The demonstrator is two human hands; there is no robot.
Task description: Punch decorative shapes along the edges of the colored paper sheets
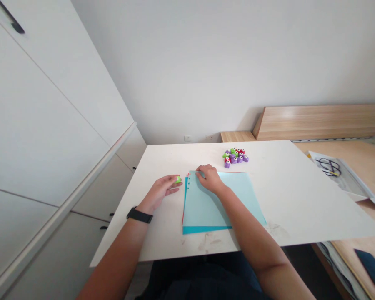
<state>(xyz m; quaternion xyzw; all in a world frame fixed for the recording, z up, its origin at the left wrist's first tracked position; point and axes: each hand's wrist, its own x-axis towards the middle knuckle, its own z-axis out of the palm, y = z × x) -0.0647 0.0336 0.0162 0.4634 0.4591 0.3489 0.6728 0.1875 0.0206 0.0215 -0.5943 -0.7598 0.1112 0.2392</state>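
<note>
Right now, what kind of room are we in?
Probably a bedroom: I see what looks like a wooden headboard, a bed base and tall white cupboards.

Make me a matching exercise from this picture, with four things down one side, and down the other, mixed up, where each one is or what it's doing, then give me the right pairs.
Column one:
1. Left hand
2. Right hand
3. Black wristband
4. Cluster of small pieces

Column two:
A. Fastened around a wrist
B. Holding a small green piece
C. On the table, beyond the sheets, in purple, green and red
D. Resting on the pale blue sheet

Right pairs: 1-B, 2-D, 3-A, 4-C
</note>
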